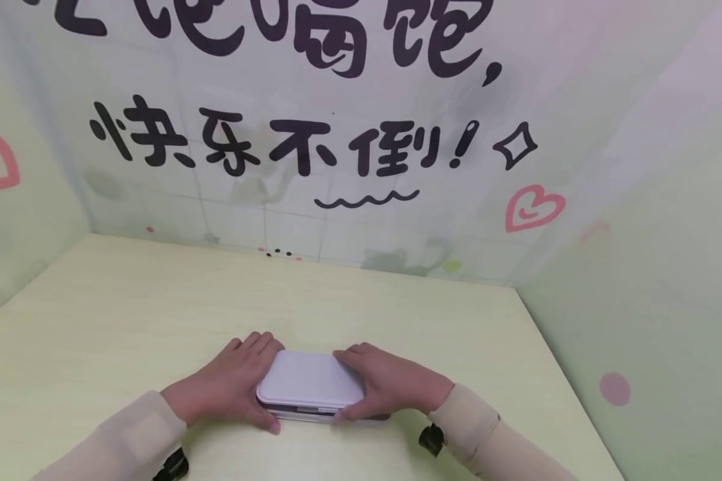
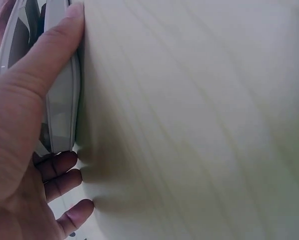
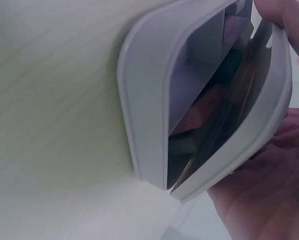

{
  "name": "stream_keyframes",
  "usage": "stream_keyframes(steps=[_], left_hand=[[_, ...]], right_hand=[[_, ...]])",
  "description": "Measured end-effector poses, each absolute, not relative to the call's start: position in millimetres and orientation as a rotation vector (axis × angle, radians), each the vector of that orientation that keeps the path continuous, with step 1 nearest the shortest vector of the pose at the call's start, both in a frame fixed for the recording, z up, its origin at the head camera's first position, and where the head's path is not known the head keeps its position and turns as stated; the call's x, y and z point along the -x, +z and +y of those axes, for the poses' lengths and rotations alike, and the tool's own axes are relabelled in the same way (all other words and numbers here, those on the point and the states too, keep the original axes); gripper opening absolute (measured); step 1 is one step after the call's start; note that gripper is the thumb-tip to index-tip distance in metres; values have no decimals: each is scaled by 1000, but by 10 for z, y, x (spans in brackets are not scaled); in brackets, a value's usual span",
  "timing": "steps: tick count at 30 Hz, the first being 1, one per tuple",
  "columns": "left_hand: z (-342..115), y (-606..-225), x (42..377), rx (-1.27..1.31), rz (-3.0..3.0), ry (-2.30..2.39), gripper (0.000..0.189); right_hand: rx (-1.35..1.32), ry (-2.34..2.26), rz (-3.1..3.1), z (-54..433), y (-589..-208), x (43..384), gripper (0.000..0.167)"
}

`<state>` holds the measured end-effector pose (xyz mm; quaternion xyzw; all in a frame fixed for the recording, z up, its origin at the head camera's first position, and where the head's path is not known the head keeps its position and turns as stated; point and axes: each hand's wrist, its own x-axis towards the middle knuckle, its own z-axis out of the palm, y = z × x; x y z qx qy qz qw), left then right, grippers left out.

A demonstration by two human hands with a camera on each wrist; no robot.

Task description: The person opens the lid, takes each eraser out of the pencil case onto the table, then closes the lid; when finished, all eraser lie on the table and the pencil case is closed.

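A white hinged case (image 1: 309, 377) lies on the table with its lid slightly raised along the near side. At its left end, my left hand (image 1: 231, 381) holds it, thumb along the near side and fingers at the far side. My right hand (image 1: 391, 382) grips the right part of the lid, thumb on its near edge. Inside the gap, the right wrist view shows a divided tray (image 3: 197, 75) and a pinkish item (image 3: 202, 110). The lid's inner face looks dark and shiny; most of the contents are hidden. In the left wrist view, my left thumb (image 2: 54, 47) crosses the case's side.
The pale wood-grain table (image 1: 156, 300) extends around the case. A printed wall (image 1: 313, 227) with large dark characters rises behind it, and a side wall (image 1: 650, 321) borders the table on the right. Dark straps show at both wrists.
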<state>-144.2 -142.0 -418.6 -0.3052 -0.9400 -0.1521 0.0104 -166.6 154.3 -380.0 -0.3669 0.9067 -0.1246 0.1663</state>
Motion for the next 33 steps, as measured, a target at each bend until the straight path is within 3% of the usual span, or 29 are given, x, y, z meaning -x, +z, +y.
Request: stream_keyframes(steps=[11,27,33], left_hand=[[-1413,-4163,1469,947,-2965,-447,110],[-1483,-4142,1492,929,-2984,-598,95],[-1527,-4132,1523,976,-2984,-670,90]], right_hand=[[1046,-339,2609,1549,-3799,1654,97],[1014,-419,2519,1614,-3723,1731,96],[873,-514,2435,1640,-3604,1803,90]])
